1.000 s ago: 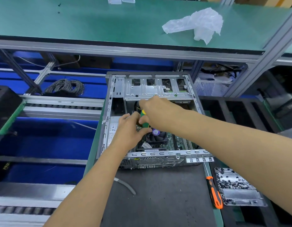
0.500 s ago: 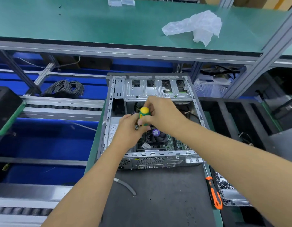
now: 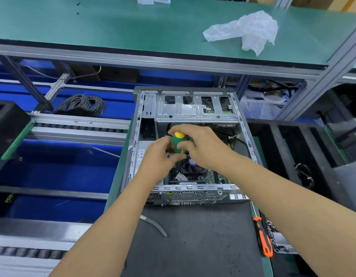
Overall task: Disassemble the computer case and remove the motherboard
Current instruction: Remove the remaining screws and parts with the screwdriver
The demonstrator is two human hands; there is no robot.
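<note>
An open grey computer case (image 3: 195, 112) lies on the black mat, its side panel off. Inside, the motherboard (image 3: 212, 175) shows under a black CPU fan (image 3: 190, 169) with a purple sticker. My right hand (image 3: 201, 145) grips the green handle of a yellow-capped screwdriver (image 3: 178, 141), held upright over the board left of the fan. My left hand (image 3: 159, 156) reaches in from the left, its thumb and fingers curled round the lower end of the handle. The screwdriver's tip is hidden behind my hands.
An orange-handled tool (image 3: 263, 237) lies at the mat's right edge beside a metal tray of screws (image 3: 281, 242). A grey cable (image 3: 155, 224) lies on the black mat (image 3: 193, 246). A crumpled plastic bag (image 3: 247, 31) sits on the green shelf above. Coiled wires (image 3: 81, 104) lie at the left.
My right hand has slid off the top of the screwdriver, so its yellow cap now shows. Both hands stay on the handle at the same spot.
</note>
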